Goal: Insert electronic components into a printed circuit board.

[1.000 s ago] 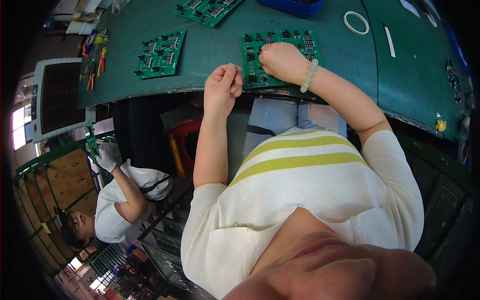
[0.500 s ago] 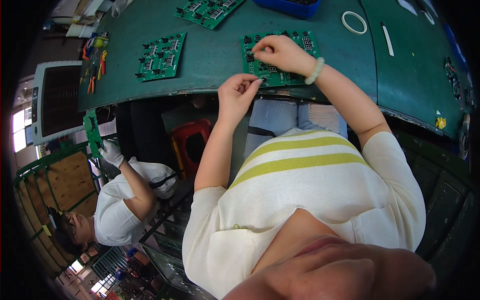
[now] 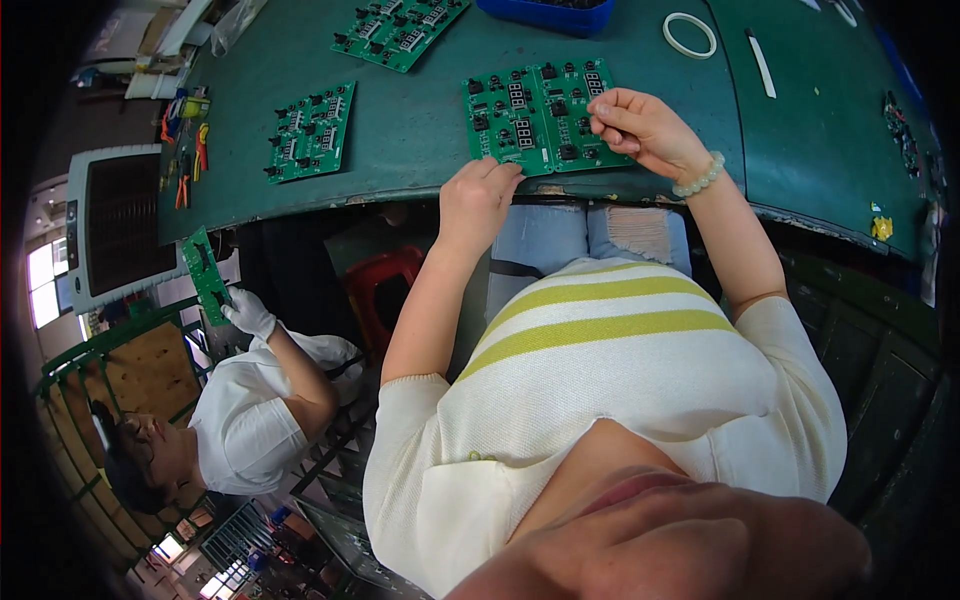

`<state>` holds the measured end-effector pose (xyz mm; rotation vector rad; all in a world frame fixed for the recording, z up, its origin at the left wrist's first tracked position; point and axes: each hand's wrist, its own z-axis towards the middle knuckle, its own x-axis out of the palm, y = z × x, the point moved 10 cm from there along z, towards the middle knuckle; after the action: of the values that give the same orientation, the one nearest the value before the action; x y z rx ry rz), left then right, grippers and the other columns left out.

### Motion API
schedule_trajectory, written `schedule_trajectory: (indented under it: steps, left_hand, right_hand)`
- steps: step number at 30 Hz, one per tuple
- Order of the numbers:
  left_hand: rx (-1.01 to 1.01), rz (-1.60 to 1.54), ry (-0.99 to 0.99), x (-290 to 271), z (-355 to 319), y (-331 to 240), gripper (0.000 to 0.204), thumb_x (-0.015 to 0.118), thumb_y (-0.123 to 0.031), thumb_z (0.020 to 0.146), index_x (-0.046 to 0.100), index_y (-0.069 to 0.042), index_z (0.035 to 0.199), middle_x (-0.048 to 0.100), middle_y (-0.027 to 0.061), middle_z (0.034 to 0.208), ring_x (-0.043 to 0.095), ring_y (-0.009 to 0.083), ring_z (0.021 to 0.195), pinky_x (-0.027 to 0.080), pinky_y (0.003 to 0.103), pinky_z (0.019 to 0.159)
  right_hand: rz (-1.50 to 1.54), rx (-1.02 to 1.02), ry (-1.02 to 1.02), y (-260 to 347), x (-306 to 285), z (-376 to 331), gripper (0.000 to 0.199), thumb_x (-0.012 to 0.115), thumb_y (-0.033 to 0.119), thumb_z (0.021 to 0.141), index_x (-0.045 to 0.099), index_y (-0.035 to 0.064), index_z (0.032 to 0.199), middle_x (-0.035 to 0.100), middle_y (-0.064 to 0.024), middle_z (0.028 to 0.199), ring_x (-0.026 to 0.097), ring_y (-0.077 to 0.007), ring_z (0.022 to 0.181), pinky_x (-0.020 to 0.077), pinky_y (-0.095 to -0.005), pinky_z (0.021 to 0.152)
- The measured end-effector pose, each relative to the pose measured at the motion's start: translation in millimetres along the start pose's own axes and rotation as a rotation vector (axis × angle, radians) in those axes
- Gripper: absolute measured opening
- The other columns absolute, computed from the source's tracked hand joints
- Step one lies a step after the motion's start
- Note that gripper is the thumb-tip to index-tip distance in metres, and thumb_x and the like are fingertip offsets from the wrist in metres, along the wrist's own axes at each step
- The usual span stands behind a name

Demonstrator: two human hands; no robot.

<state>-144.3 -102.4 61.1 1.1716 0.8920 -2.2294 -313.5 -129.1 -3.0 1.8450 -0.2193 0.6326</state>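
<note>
We see a green circuit-board panel (image 3: 540, 112) lying flat in the upper middle of the frame, close to the near edge of the green worktable (image 3: 420, 120). It carries black three-digit displays (image 3: 517, 95) and small black components, with a seam running between its two halves.

Our left hand (image 3: 474, 205) reaches up from below, its fingers bent and their tips touching the panel's lower-left edge; we cannot tell whether they pinch it or merely rest there. Our right hand (image 3: 650, 132), with a pale green bead bracelet (image 3: 700, 176) at the wrist, is over the panel's right side, fingers curled, thumb and forefinger drawn close together. Whether a small part sits between them, we cannot tell.

Left of the panel we find a similar circuit board (image 3: 312, 132), and another board (image 3: 398, 32) at the top of the frame, near a blue tray (image 3: 550, 16) cut off by the upper rim. At upper right lie a cream ring (image 3: 690, 36) and a slim white tool (image 3: 762, 65). Pliers (image 3: 203, 147) lie at upper left, and at lower left a co-worker's gloved hand (image 3: 248, 314) holds a green board (image 3: 204, 275).
</note>
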Motion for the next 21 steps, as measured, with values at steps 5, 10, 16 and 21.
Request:
schedule_trajectory:
  steps: [5,10,16,21]
  left_hand:
    - [-0.041,-0.065,0.064,2.8,3.5,7.9,0.008,0.068,-0.011,0.072,0.067,-0.008,0.08,0.054,0.0075,0.064,0.056,0.025,0.061,0.046,0.035,0.054]
    - [0.009,-0.029,0.165,5.8,6.1,5.4,0.009,0.065,-0.011,0.073,0.067,-0.009,0.081,0.054,0.0063,0.066,0.058,0.0248,0.066,0.047,0.036,0.057]
    - [0.049,-0.023,0.248,14.4,7.9,3.1,0.009,0.064,-0.01,0.073,0.067,-0.009,0.081,0.055,0.0062,0.067,0.058,0.0248,0.069,0.047,0.037,0.058]
    - [0.021,-0.051,0.191,11.3,10.3,4.9,0.01,0.066,-0.01,0.073,0.068,-0.007,0.082,0.055,0.0078,0.066,0.057,0.0256,0.064,0.046,0.036,0.056]
  right_hand:
    - [0.069,0.015,-0.005,-4.0,-15.2,-12.3,0.019,0.053,0.015,0.091,0.059,-0.0014,0.1,0.058,-0.0024,0.081,0.047,-0.0024,0.063,0.0354,-0.0141,0.049]
    - [-0.048,-0.013,-0.084,0.8,-20.6,-28.9,0.022,0.055,0.009,0.089,0.059,-0.0027,0.107,0.059,-0.0022,0.085,0.048,-0.0035,0.068,0.0383,-0.0151,0.054]
    - [-0.2,-0.023,-0.124,-6.7,-27.0,-35.9,0.021,0.061,0.004,0.083,0.062,0.0003,0.103,0.06,-0.0004,0.082,0.049,-0.0039,0.069,0.0371,-0.0133,0.056]
    - [-0.405,-0.056,-0.249,-4.0,-28.4,-43.4,0.016,0.068,0.01,0.079,0.067,0.0026,0.093,0.061,0.0005,0.079,0.047,-0.0038,0.064,0.0398,-0.0197,0.055]
